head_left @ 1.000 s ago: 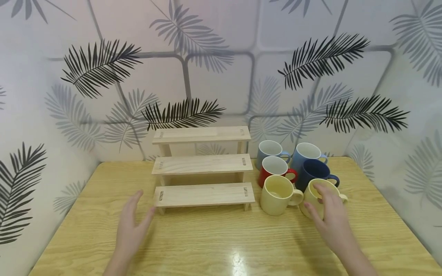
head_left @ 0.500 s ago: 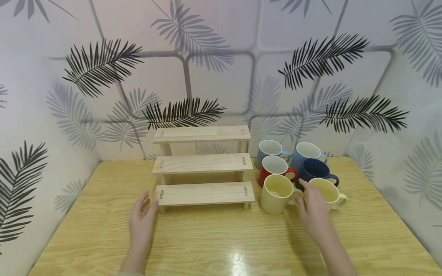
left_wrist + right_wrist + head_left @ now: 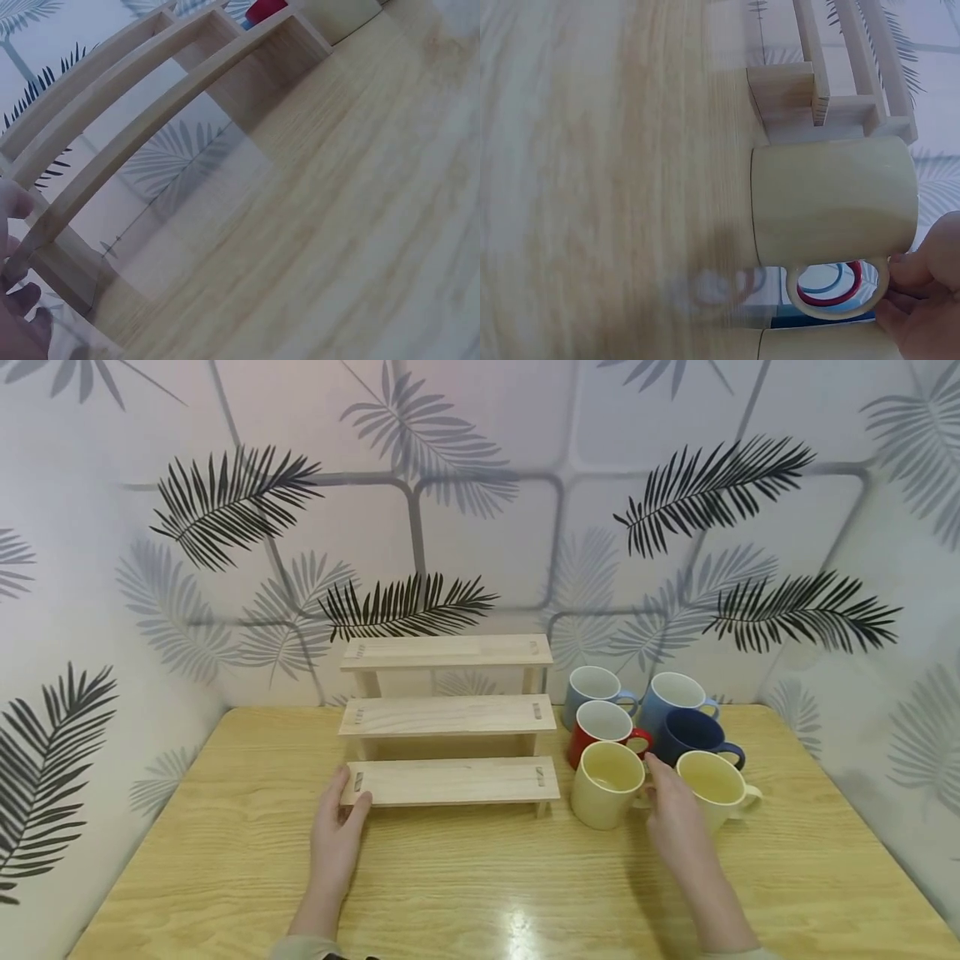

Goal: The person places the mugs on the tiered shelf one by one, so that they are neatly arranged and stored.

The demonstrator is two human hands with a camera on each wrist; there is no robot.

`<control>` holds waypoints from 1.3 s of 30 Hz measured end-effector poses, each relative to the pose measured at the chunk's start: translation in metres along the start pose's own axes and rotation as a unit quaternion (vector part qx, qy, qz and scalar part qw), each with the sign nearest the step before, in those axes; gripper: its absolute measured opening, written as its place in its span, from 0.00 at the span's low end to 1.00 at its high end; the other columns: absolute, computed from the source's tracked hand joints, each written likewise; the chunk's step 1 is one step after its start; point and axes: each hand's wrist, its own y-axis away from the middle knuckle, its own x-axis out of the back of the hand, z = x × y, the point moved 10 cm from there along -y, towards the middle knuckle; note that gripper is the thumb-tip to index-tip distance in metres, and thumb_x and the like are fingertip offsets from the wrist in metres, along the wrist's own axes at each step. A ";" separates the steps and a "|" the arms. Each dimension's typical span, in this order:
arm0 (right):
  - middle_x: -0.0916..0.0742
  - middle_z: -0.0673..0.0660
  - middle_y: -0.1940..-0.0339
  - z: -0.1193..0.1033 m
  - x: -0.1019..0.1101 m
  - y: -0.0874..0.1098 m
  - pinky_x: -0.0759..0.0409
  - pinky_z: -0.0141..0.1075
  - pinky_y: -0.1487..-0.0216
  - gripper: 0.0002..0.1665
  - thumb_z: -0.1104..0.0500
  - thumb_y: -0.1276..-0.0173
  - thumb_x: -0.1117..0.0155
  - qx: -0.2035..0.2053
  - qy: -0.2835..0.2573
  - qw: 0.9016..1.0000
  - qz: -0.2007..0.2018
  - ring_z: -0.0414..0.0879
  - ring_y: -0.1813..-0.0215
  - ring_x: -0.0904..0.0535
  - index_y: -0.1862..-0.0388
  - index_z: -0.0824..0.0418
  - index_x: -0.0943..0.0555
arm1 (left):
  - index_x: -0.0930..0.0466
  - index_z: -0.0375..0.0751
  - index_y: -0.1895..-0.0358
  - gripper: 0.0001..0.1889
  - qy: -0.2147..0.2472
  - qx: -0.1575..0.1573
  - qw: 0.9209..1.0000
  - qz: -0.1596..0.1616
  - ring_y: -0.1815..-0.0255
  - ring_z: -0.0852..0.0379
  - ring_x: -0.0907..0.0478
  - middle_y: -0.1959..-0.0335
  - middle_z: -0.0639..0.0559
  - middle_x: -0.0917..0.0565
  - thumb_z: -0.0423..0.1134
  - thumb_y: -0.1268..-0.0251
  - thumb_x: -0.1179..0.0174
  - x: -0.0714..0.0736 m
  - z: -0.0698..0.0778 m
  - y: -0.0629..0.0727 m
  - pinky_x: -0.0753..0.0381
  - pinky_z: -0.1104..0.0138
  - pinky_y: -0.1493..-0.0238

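A three-step wooden shelf rack (image 3: 457, 782) stands in the middle of the table in the head view. My left hand (image 3: 333, 839) grips the left end of its lowest board, thumb at the front edge and fingers round the end. To the rack's right, a pale yellow mug (image 3: 602, 800) stands upright. My right hand (image 3: 675, 814) pinches the top of that mug's handle, as the right wrist view shows the thumb and fingers (image 3: 911, 274) there. A second yellow mug (image 3: 720, 789) stands just right of this hand, partly hidden by it.
Behind the yellow mugs stand a red mug (image 3: 578, 747), a dark blue mug (image 3: 669, 749) and two light blue mugs, one at the left (image 3: 576, 706) and one at the right (image 3: 655, 714). Leaf-patterned wall covering (image 3: 480, 543) rises behind the wooden table (image 3: 450, 885).
My left hand has moved right and forward onto the lowest board's end and taken hold. My right hand has shifted left from the right yellow mug to the left yellow mug's handle.
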 end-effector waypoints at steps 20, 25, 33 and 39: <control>0.17 0.65 0.67 -0.008 0.005 0.017 0.23 0.53 0.61 0.12 0.71 0.44 0.32 0.028 -0.026 0.995 0.090 0.59 0.63 0.21 0.60 0.74 0.22 | 0.51 0.33 0.26 0.35 -0.217 -0.103 0.971 -0.003 0.24 0.43 0.59 0.24 0.42 0.52 0.52 0.25 0.55 -0.009 0.013 0.004 0.60 0.50 0.27; 0.16 0.61 0.65 0.004 0.000 0.021 0.22 0.38 0.64 0.10 0.70 0.41 0.33 -0.027 -0.074 0.993 0.092 0.49 0.63 0.22 0.60 0.70 0.21 | 0.52 0.35 0.25 0.36 -0.212 -0.096 0.972 -0.006 0.24 0.44 0.59 0.23 0.43 0.53 0.53 0.26 0.54 -0.009 0.011 0.003 0.57 0.47 0.27; 0.18 0.59 0.65 0.031 -0.015 0.029 0.27 0.19 0.65 0.09 0.73 0.36 0.40 -0.086 -0.258 0.956 0.105 0.31 0.65 0.26 0.57 0.74 0.25 | 0.53 0.36 0.25 0.36 -0.204 -0.090 0.975 -0.012 0.24 0.44 0.59 0.23 0.43 0.54 0.53 0.26 0.54 -0.011 0.009 0.004 0.56 0.46 0.28; 0.19 0.46 0.69 0.046 -0.031 0.030 0.27 0.21 0.65 0.09 0.73 0.33 0.43 -0.134 -0.402 0.899 0.109 0.32 0.65 0.26 0.57 0.78 0.30 | 0.53 0.37 0.24 0.37 -0.197 -0.081 0.977 -0.011 0.24 0.42 0.58 0.23 0.44 0.54 0.54 0.26 0.54 -0.009 0.008 0.004 0.56 0.44 0.29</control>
